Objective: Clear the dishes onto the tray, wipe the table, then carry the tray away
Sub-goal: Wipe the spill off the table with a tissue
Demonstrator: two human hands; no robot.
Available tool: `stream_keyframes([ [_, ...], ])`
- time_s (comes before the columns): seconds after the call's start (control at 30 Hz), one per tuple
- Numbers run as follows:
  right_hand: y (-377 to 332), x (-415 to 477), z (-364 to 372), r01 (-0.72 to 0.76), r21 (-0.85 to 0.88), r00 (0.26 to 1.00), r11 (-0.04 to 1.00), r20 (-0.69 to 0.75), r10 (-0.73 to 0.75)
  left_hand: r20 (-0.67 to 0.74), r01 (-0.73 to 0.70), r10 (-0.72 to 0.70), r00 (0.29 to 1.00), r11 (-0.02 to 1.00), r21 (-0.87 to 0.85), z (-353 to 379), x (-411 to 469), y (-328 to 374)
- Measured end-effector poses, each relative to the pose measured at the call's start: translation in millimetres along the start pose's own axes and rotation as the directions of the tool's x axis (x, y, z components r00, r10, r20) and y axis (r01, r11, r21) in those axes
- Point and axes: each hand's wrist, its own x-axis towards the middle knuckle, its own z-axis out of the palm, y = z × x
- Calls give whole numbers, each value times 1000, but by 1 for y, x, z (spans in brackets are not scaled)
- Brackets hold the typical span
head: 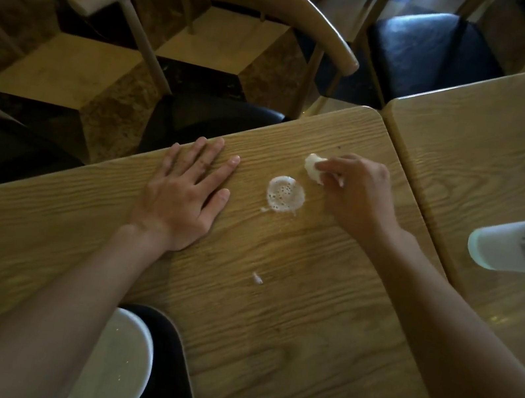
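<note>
Head view: the left hand lies flat and spread to brace on the table, while the right hand pinches a wadded tissue just beside the foamy spill, apparently to wipe it.

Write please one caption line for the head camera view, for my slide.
Right hand pinches a white wad beside a foamy spill on the wooden table; left hand rests flat.

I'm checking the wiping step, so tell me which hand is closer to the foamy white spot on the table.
Right. The right hand, pinching a white wad, sits just right of the foamy spot. The left hand lies flat, farther off on its left.
</note>
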Motion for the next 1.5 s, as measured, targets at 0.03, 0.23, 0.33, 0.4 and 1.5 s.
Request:
stream_keyframes([
  [0.03,-8,-4,3,61,19,998,998,13,-61,-3,-3,3,1000,1000,-2,0,0,0],
  [0.23,-33,-71,13,259,230,903,938,286,-320,14,13,-13,1000,1000,19,0,2,1],
  [0.33,-24,-66,1,221,247,912,944,290,-289,16,19,-20,1000,999,28,0,2,3],
  [0.4,-13,-43,-6,132,198,977,971,138,-161,13,28,-28,1000,999,39,1,1,3],
  [1.5,-36,13,15,322,191,866,928,338,-369,-12,94,-94,996,995,23,1,4,4],
])
